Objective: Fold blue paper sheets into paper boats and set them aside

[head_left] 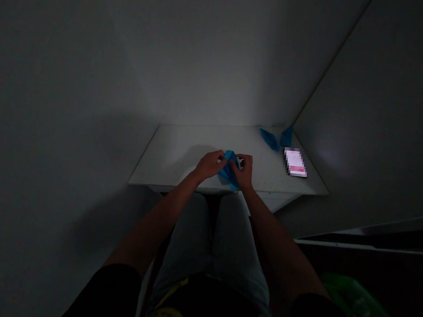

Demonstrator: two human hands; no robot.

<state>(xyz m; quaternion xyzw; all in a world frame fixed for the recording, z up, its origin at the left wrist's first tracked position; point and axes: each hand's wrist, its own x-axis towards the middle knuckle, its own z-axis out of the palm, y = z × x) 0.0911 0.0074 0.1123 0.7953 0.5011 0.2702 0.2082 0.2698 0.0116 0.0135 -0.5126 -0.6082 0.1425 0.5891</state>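
Pinching the blue paper [229, 171] at the table's [182, 150] near edge, your left hand [209, 164] and right hand [245, 172] grip it with fingers pressed together. Dim light could let a crease run crooked; overhanging the edge, it might slip down.

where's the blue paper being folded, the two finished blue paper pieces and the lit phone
blue paper being folded [228, 172], head view, on its middle between the two hands
finished blue paper pieces [271, 139], head view, on the left piece's body
lit phone [295, 162], head view, on the middle of its screen
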